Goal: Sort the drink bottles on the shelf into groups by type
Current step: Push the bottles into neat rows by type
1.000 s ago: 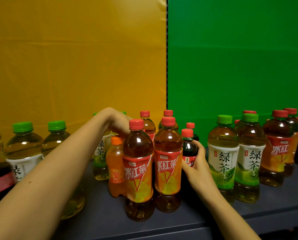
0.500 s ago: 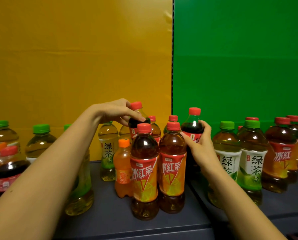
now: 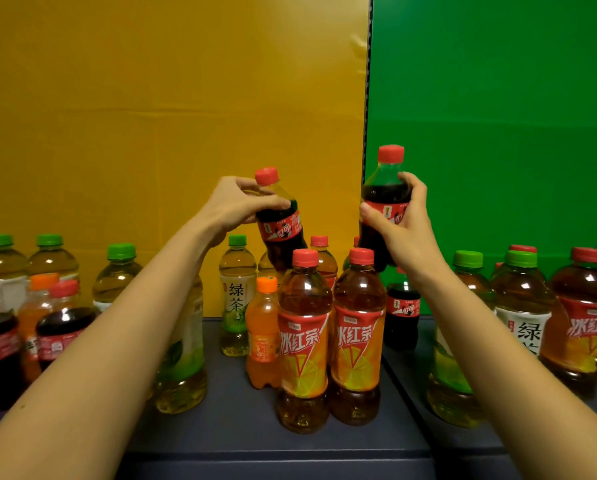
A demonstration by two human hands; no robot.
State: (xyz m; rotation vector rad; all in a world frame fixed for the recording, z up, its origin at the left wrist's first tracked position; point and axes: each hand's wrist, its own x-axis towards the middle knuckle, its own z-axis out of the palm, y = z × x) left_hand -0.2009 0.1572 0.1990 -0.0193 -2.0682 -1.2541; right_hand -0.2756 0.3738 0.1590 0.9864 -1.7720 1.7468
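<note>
My left hand [image 3: 236, 206] grips a small cola bottle [image 3: 283, 233] with a red cap, tilted and lifted above the shelf. My right hand [image 3: 399, 226] holds a second cola bottle [image 3: 381, 192] upright, higher, in front of the green panel. Below them stand two iced red tea bottles [image 3: 304, 337] at the front centre, a small orange soda [image 3: 264, 336] and a green tea bottle [image 3: 236, 299]. Another small cola [image 3: 402, 315] stands behind the red teas.
The dark grey shelf [image 3: 290, 445] has a seam at centre right. Colas, an orange soda and green teas [image 3: 118, 271] crowd the left; green teas [image 3: 522, 306] and red teas [image 3: 588, 306] crowd the right. Yellow and green panels back the shelf.
Both hands took a cola bottle from behind the red teas and raised it well above the other bottles; the left one now tilts.
</note>
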